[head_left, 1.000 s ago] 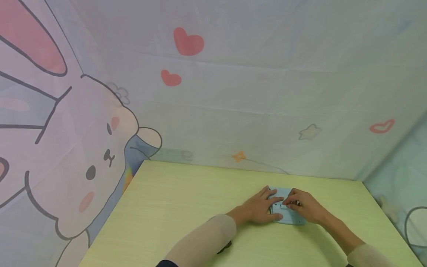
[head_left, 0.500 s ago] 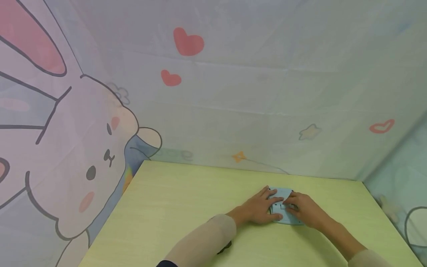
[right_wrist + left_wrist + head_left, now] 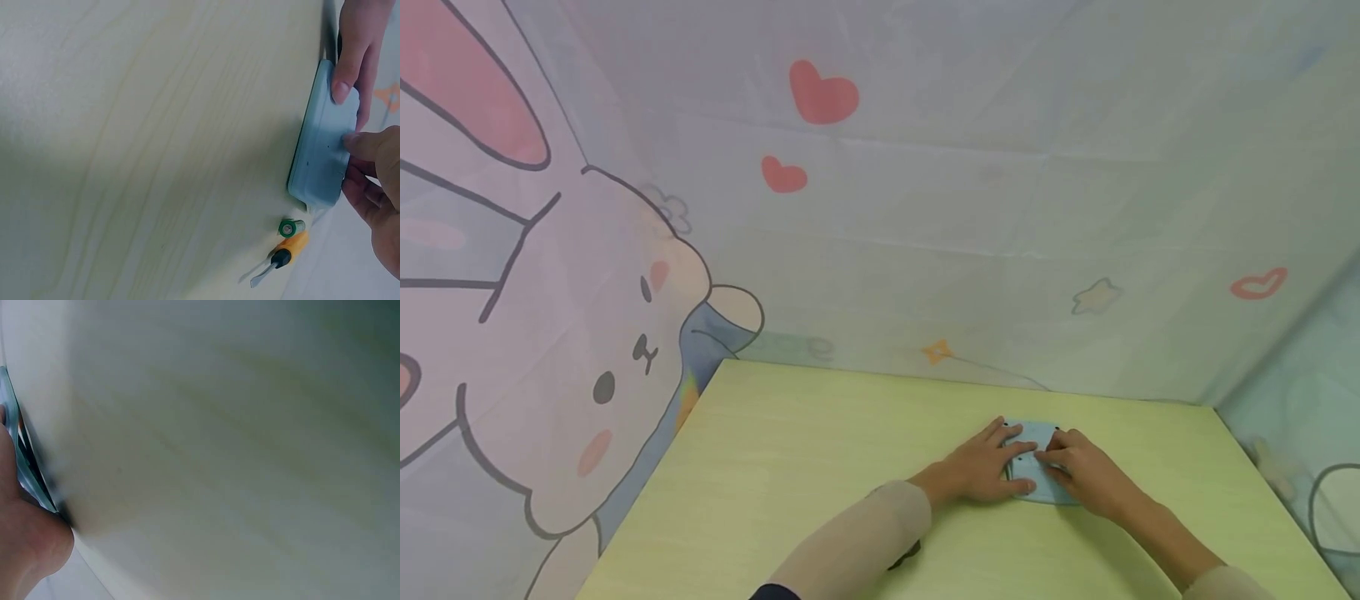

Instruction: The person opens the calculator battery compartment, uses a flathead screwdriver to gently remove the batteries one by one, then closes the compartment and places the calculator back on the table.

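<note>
A light-blue flat plastic device (image 3: 1032, 433) with rounded corners and small dark holes lies on the table. My left hand (image 3: 985, 467) rests on its left side with fingers spread. In the left wrist view the left hand (image 3: 31, 531) shows beside the device's edge (image 3: 24, 459), with a dark gap under it. Bent over the device's right half is my right hand (image 3: 1093, 475). In the right wrist view the right hand (image 3: 381, 181) has its thumb tip on the blue face (image 3: 322, 150) and its other fingers bent near the edge. Whether it pinches a small part I cannot tell.
In the right wrist view a green battery (image 3: 290, 227) stands near the device, next to a screwdriver (image 3: 284, 255) with a yellow and black handle. Behind the pale yellow table (image 3: 820, 442) hangs a printed cloth (image 3: 925, 208). A small dark object (image 3: 906, 557) shows by the left sleeve.
My right hand has shifted slightly and lowered its fingers onto the device, covering a small pale rectangular part that showed at the fingertips before. The left hand has stayed in place.
</note>
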Tool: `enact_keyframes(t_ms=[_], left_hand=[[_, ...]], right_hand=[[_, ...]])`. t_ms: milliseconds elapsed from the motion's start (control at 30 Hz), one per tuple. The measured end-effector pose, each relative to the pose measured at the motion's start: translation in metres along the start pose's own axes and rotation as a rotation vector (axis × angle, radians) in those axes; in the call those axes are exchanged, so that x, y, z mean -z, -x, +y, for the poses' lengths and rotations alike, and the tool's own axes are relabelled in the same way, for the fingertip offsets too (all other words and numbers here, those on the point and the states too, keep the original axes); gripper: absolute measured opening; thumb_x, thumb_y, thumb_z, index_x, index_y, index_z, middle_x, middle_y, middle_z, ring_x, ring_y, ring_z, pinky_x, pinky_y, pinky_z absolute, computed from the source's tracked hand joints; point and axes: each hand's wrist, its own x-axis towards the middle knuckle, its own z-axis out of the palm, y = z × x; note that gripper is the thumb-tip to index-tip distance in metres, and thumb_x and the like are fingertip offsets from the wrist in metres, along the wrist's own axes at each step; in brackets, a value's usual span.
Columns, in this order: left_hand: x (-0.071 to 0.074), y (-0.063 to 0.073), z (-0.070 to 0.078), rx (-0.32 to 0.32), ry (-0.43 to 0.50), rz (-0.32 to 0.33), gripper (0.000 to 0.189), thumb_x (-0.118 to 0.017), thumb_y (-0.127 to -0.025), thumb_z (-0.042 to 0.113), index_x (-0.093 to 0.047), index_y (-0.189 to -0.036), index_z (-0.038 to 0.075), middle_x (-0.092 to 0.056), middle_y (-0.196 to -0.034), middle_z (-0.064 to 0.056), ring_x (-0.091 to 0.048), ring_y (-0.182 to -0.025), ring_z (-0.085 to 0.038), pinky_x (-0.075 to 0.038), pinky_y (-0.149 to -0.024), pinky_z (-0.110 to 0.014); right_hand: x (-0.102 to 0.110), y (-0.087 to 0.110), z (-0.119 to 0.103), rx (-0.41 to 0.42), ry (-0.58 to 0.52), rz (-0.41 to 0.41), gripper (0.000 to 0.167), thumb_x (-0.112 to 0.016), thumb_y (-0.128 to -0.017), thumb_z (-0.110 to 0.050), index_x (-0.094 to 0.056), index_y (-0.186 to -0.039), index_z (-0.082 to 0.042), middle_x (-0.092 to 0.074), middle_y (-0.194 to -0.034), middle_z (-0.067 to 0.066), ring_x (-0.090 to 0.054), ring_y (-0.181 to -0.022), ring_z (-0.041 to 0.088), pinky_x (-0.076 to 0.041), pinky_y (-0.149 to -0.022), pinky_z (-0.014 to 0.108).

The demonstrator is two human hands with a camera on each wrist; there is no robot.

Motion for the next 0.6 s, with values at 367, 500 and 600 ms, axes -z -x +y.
enact_keyframes(t_ms=[367,500,600], left_hand=[[-0.002,-0.001,-0.001,-0.001,-0.001,0.008,0.07,-0.032,-0.106,0.072,-0.03,-0.168,0.039,-0.02,-0.176,0.003,-0.011,-0.163,-0.03,-0.019,-0.129,-0.036],[-0.003,-0.002,-0.001,-0.004,-0.003,0.012,0.07,-0.031,-0.106,0.073,-0.029,-0.168,0.039,-0.02,-0.176,0.003,-0.011,-0.163,-0.03,-0.019,-0.129,-0.036],[-0.002,-0.001,-0.001,-0.006,-0.004,0.012,0.07,-0.031,-0.106,0.073,-0.03,-0.168,0.039,-0.02,-0.176,0.003,-0.011,-0.163,-0.03,-0.018,-0.129,-0.035]], right_hand=[[-0.008,0.01,-0.016,0.048,0.199,0.062,0.03,-0.086,-0.084,0.001,-0.08,-0.113,0.004,-0.067,-0.104,0.007,-0.055,-0.091,0.022,-0.057,-0.069,0.033],[-0.011,0.014,-0.02,0.052,0.283,0.048,0.034,-0.085,-0.085,-0.001,-0.078,-0.117,0.006,-0.071,-0.106,0.01,-0.057,-0.091,0.023,-0.057,-0.077,0.038],[-0.01,0.015,-0.023,0.047,0.295,0.023,0.035,-0.084,-0.086,-0.002,-0.076,-0.12,0.007,-0.073,-0.11,0.012,-0.06,-0.095,0.026,-0.057,-0.083,0.042]])
